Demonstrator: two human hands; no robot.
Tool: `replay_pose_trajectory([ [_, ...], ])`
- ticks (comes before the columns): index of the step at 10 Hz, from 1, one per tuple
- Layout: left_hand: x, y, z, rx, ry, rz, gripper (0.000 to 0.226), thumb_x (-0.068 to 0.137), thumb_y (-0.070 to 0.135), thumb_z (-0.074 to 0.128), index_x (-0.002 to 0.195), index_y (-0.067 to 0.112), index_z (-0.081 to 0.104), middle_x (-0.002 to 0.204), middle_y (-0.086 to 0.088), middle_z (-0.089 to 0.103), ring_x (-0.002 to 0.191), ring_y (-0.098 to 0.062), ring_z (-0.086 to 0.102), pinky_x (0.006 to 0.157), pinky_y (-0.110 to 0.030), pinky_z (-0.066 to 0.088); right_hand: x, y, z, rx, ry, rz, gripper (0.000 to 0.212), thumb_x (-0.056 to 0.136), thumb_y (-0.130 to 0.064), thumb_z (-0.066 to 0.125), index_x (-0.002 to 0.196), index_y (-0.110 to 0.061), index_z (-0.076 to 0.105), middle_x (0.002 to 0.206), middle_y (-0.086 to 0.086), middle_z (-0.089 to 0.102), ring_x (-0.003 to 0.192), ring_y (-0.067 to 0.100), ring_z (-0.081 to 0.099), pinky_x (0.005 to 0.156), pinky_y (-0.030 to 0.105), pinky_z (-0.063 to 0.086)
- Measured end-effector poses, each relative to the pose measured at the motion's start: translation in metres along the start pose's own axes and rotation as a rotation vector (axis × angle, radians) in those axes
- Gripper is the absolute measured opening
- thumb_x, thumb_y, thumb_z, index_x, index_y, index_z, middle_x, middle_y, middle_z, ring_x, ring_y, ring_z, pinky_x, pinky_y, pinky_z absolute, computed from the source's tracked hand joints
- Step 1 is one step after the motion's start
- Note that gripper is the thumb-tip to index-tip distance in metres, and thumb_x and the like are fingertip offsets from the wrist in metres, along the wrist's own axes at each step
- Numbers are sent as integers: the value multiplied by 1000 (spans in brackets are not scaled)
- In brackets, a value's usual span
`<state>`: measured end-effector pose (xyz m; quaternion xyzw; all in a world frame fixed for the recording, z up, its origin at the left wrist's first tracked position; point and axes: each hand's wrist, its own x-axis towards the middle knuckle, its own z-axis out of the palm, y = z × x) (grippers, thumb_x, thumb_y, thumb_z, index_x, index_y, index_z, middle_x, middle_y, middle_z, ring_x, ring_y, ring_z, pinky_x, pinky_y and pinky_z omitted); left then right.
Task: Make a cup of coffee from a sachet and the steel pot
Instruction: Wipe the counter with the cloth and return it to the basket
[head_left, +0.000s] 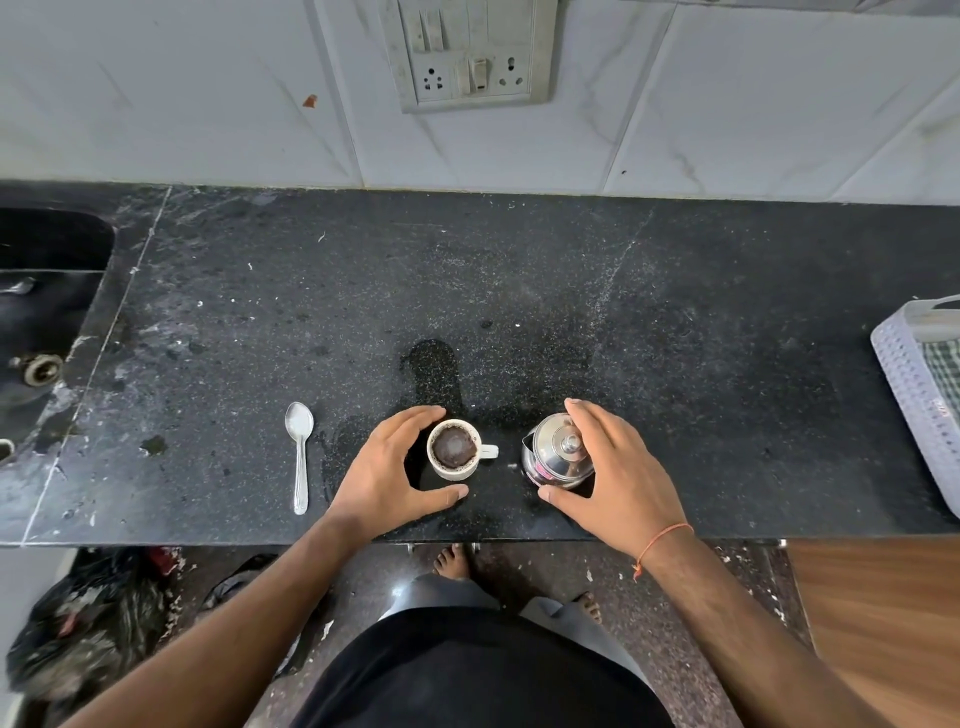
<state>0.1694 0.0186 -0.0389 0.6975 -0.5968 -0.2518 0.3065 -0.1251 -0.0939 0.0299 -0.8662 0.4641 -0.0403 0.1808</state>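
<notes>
Coffee already fills the cup (453, 448), dark with a pale patch of froth at the middle, so the pour looks done and stirring is probably what remains. The cup stands on the counter (519, 291) near its front edge, its handle pointing right toward the pot (556, 452), which sits just beside it with the lid on.

The left hand (387, 475) is spread in a wide curve around the cup's left side, thumb in front and fingers behind; whether the fingertips touch the wall I cannot tell, but it grips nothing. The right hand (618, 478) is likewise open, cupped about the pot's right side, thumb near the base, fingers arching past the lid; contact is unclear here too.

The spoon (300, 452) lies well left of the cup, bowl away from the person, untouched.

Handling, as I judge it: the cup looks ceramic, stiff and breakable, light but full nearly to the brim, so it will slop if jerked. Take it by the small handle, or steady it low on the wall. The pot is polished steel, likely slippery and possibly hot; its lid knob or a handle, hidden from here, is the safer hold. A wet-looking patch darkens the counter behind the cup, so sliding is a risk.
</notes>
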Motion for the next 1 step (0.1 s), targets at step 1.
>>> replay_pose_trajectory([
  [1, 0, 5, -1, 31, 37, 46, 105, 70, 63, 95, 157, 23, 53, 159, 13, 52, 150, -9, 46, 126, -40, 39, -2, 0, 0, -8, 0, -9, 111, 79, -68, 79, 167, -27, 24, 167, -13, 33, 152, 13, 33, 113, 33, 47],
])
